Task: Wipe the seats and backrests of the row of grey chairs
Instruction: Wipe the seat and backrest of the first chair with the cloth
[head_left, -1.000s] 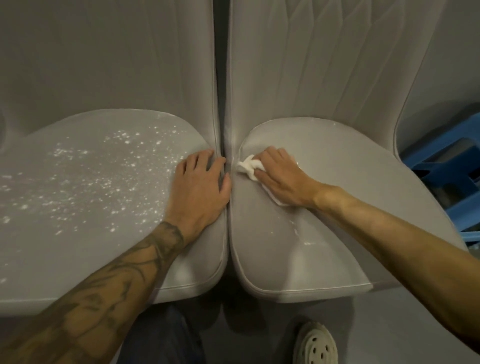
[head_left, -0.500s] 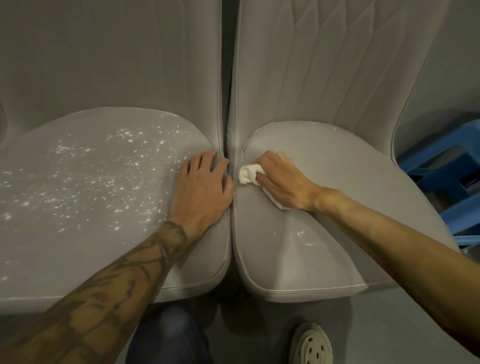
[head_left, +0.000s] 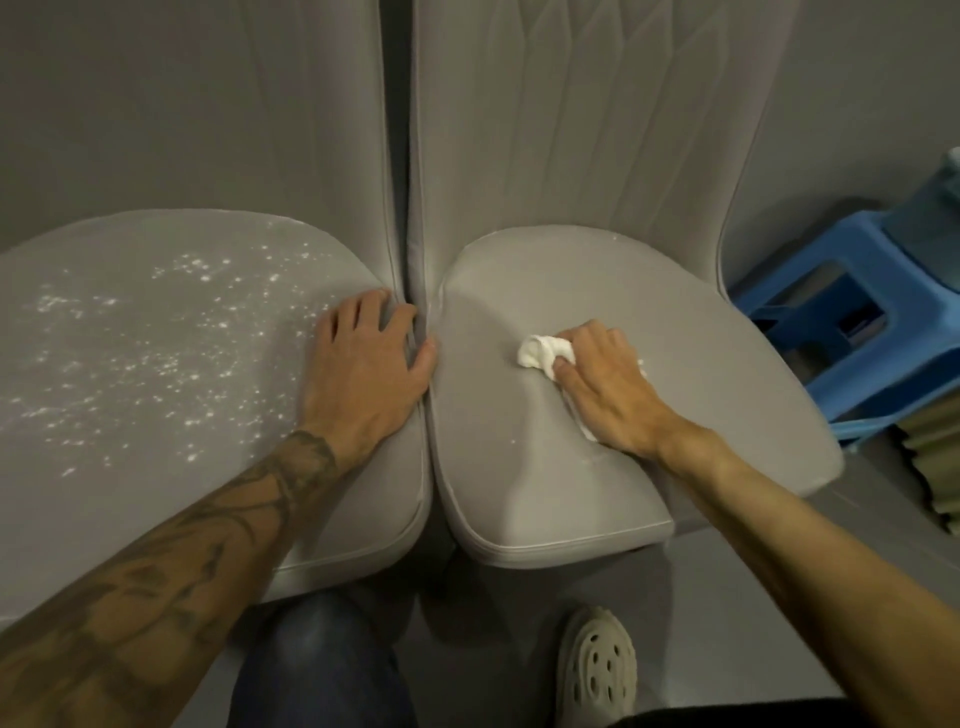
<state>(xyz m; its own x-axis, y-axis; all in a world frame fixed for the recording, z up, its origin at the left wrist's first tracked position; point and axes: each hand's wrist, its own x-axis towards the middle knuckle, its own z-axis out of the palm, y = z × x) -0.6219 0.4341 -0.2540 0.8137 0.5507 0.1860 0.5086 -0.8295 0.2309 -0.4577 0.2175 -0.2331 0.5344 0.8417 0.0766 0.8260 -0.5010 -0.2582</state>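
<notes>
Two grey chairs stand side by side with tall backrests. The left seat (head_left: 156, 364) is speckled with white spots. My left hand (head_left: 366, 371) lies flat and open on the right edge of that seat, its thumb in the gap between the chairs. On the right seat (head_left: 727, 374) my right hand (head_left: 608, 387) presses a crumpled white cloth (head_left: 540, 353) onto the cushion near its middle. Part of the cloth sticks out past my fingers, the remainder is under my palm. The right backrest (head_left: 571, 130) has stitched ribs.
A blue plastic stool (head_left: 841, 312) stands close to the right of the right chair, with stacked items beside it at the frame's edge. Below the seats are the grey floor, my knee in dark trousers (head_left: 322, 665) and a pale perforated shoe (head_left: 597, 670).
My right hand has slid the cloth to the right, from the seat's left edge by the gap toward the middle of the seat. My left hand has stayed in place.
</notes>
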